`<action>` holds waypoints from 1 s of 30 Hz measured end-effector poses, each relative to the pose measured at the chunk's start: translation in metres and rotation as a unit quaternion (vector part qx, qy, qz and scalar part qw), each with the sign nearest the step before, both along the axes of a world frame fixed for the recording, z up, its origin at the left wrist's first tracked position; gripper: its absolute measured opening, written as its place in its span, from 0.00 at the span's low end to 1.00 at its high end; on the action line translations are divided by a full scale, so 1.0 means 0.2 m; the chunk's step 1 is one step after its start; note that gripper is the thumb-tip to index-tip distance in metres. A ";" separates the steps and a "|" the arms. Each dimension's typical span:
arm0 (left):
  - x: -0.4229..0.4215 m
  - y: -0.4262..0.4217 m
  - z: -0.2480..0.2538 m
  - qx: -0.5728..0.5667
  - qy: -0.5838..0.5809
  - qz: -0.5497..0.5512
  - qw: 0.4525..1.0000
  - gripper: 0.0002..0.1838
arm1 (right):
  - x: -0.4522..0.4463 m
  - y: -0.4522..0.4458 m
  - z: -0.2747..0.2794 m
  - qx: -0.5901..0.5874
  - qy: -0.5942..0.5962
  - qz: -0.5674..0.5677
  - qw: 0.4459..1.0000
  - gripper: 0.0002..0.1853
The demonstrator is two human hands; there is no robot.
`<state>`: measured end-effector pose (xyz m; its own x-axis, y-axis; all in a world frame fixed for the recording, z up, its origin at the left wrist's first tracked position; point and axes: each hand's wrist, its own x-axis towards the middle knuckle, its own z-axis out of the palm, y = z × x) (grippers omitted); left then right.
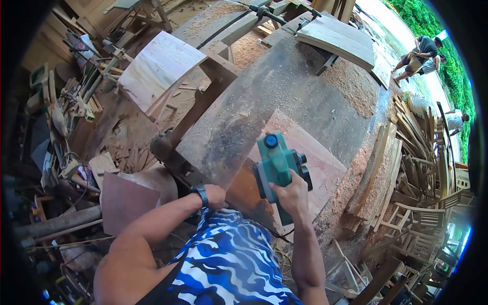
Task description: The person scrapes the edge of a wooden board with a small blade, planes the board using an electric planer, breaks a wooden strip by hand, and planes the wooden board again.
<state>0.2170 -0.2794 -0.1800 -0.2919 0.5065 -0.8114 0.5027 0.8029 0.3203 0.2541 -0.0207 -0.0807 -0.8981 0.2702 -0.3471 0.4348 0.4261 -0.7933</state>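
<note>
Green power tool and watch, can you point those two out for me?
Green power tool (278, 161), head view, on its green body.
Watch (203, 195), head view, on its dark band.

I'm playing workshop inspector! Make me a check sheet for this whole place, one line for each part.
Surface: workbench strewn with wood shavings.
Job's things: green power tool on a flat board.
Clutter: long wood pieces piled beside the workbench.
Hands: right hand grips the tool; left hand by the board's left corner, grip unclear.
Cables: dark cord near the board's near corner.
Surroundings: people in the background, wooden chairs at right.
</note>
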 end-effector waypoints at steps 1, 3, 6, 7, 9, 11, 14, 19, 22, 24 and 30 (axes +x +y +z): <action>-0.01 -0.03 0.01 0.005 0.000 0.020 1.000 0.23 | -0.08 -0.03 -0.04 0.020 0.022 0.035 0.999 0.22; -0.03 -0.08 0.04 -0.008 -0.010 0.060 0.998 0.24 | -0.25 -0.11 -0.07 0.032 0.044 0.074 0.996 0.21; 0.00 -0.17 0.00 -0.043 -0.012 0.085 0.995 0.25 | -0.49 -0.21 -0.06 0.017 0.004 0.119 0.993 0.22; 0.02 -0.20 -0.04 -0.037 -0.005 0.098 0.995 0.26 | -0.56 -0.23 -0.09 0.030 0.013 0.138 0.990 0.23; 0.04 -0.24 -0.04 -0.036 -0.008 0.121 0.992 0.26 | -0.67 -0.26 -0.14 0.051 0.016 0.167 0.985 0.25; 0.07 -0.28 -0.04 -0.016 -0.009 0.147 0.989 0.26 | -0.74 -0.26 -0.15 0.033 0.009 0.175 0.984 0.25; 0.11 -0.31 -0.04 -0.031 -0.020 0.185 0.982 0.26 | -0.80 -0.26 -0.20 0.029 0.004 0.189 0.981 0.24; 0.17 -0.32 -0.09 -0.037 -0.035 0.190 0.981 0.27 | -0.79 -0.22 -0.24 0.033 -0.018 0.203 0.979 0.23; 0.13 -0.28 -0.14 0.002 -0.004 0.098 0.995 0.28 | -0.76 -0.20 -0.26 0.109 0.031 0.220 0.969 0.29; 0.09 -0.22 -0.17 0.005 -0.040 0.073 0.997 0.28 | -0.67 -0.18 -0.16 0.157 0.016 0.196 0.968 0.35; 0.07 -0.13 -0.28 0.008 -0.085 -0.110 0.990 0.34 | -0.13 0.12 -0.16 0.170 0.200 0.044 0.964 0.38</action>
